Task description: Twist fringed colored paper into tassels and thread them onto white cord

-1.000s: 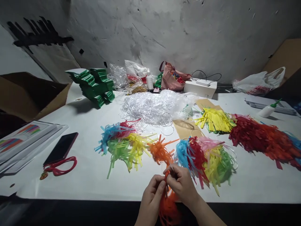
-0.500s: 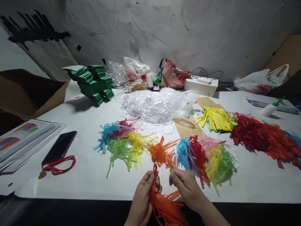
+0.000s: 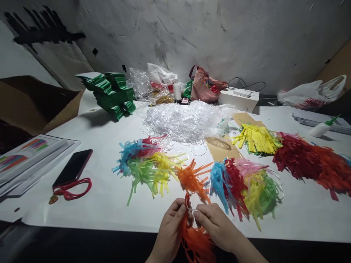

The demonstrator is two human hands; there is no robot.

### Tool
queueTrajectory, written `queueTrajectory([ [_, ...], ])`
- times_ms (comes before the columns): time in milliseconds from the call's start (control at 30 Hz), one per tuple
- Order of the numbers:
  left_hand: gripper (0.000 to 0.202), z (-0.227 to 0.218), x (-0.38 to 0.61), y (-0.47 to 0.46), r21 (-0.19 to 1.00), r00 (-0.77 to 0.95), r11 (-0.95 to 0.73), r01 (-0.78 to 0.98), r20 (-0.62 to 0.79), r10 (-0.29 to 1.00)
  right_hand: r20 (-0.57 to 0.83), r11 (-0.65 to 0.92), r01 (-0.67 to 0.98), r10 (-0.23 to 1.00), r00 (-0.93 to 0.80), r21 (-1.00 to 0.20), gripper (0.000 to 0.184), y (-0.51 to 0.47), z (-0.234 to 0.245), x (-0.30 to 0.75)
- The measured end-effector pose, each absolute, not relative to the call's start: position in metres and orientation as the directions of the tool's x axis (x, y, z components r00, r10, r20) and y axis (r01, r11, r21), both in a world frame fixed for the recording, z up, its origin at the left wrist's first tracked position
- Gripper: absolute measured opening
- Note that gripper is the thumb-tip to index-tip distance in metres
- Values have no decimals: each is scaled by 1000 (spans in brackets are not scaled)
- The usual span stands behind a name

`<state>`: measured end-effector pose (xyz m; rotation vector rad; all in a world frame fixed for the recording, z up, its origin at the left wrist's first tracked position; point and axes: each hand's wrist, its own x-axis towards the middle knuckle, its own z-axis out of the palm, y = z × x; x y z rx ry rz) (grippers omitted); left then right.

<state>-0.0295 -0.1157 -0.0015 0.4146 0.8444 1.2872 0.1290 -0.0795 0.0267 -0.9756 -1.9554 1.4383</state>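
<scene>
Both my hands work at the near edge of the white table (image 3: 109,204). My left hand (image 3: 170,230) is closed round the twisted top of an orange paper tassel (image 3: 196,241), whose fringe hangs down off the table edge. My right hand (image 3: 215,224) pinches something thin right beside the tassel's top; I cannot make out what it is. Just beyond my fingers lies another orange tassel (image 3: 192,179). To its left sits a bunch of blue, red, green and yellow tassels (image 3: 145,164), to its right a second mixed bunch (image 3: 244,182).
A heap of clear plastic string (image 3: 181,122) lies mid-table. Yellow tassels (image 3: 256,138) and a red-orange pile (image 3: 309,162) lie right, with a glue bottle (image 3: 323,128). A phone (image 3: 72,168) with red strap, papers (image 3: 27,160), green folded paper (image 3: 112,93), bags and a white box (image 3: 241,100) stand around.
My hands parted half a second ago, the left lifting the orange tassel; now they have come together again at its top. The view has shifted slightly.
</scene>
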Motion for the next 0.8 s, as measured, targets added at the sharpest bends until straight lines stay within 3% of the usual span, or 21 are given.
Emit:
queueTrajectory([
  [367,27,-7,-35,-117,702,37,241,-670,-292,956,-49,115,240,810,-585,-964,55,-76,20,130],
  [633,24,-5,-32,-121,908,-106,142,-395,-198,974,-29,171,303,830,-557,-937,39,-77,27,125],
  [800,21,-1,-29,-122,956,-138,75,-282,-118,983,62,269,371,872,-485,-889,23,-74,27,122],
])
